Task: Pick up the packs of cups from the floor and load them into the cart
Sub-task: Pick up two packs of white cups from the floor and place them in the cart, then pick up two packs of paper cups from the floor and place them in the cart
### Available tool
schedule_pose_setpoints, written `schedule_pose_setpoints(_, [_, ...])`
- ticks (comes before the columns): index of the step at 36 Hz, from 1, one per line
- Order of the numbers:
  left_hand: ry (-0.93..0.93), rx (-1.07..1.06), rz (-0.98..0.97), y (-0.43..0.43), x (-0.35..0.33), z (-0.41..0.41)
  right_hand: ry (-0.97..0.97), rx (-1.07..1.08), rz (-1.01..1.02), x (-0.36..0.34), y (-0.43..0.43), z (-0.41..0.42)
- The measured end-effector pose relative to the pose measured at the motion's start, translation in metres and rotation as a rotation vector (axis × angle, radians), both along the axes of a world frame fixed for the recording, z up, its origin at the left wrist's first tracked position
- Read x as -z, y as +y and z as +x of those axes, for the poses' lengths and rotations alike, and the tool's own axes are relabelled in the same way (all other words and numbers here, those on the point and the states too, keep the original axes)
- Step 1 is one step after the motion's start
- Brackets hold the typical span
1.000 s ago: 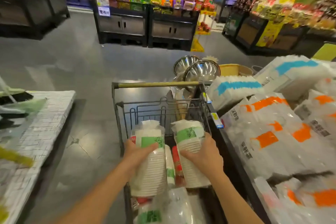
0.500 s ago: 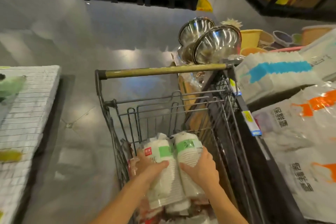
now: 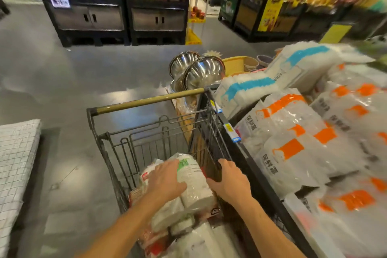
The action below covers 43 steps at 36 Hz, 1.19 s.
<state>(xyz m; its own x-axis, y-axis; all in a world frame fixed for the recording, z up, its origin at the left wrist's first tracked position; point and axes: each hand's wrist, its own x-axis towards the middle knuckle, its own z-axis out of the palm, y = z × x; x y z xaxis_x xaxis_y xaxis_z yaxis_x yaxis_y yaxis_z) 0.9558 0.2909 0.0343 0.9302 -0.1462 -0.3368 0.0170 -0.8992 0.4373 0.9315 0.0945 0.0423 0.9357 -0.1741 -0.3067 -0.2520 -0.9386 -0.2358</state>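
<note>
- The left hand (image 3: 166, 180) lies flat on two packs of cups (image 3: 193, 182), pressing, not gripping; the right hand (image 3: 229, 182) rests open beside them.
- Packs look light, crushable, slippery in wrap (best held mid-sleeve).
- They lie in the cart (image 3: 146, 101), atop other packs.

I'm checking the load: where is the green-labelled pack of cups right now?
In the head view the green-labelled pack of cups lies inside the cart, atop other packs, between the left hand and the right hand.
</note>
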Motion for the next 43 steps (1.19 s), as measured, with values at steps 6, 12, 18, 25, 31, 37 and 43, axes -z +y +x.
schedule_pose_setpoints(6, [-0.156,0.305,0.113,-0.053,-0.077,-0.066,-0.078,0.010,-0.066,-0.070,-0.051,-0.088])
schedule_pose_setpoints(12, [-0.269,0.575,0.174,-0.128,-0.136,-0.129,-0.167,0.170,-0.096,-0.122,-0.104,-0.200])
schedule_pose_setpoints(18, [-0.338,0.864,0.083,-0.202,-0.172,-0.191,-0.168,0.439,-0.146,-0.160,-0.143,-0.316])
schedule_pose_setpoints(25, [-0.400,1.246,0.025,-0.257,-0.186,-0.289,-0.186,0.796,-0.186,-0.181,-0.140,-0.455])
schedule_pose_setpoints(31, [-0.371,1.594,0.006,-0.264,-0.177,-0.395,-0.154,1.142,-0.192,-0.173,-0.084,-0.580])
schedule_pose_setpoints(37, [-0.343,1.909,-0.053,-0.242,-0.161,-0.513,-0.117,1.436,-0.179,-0.153,-0.004,-0.695])
schedule_pose_setpoints(43, [-0.337,2.223,-0.025,-0.208,-0.149,-0.637,-0.098,1.689,-0.161,-0.133,0.085,-0.796])
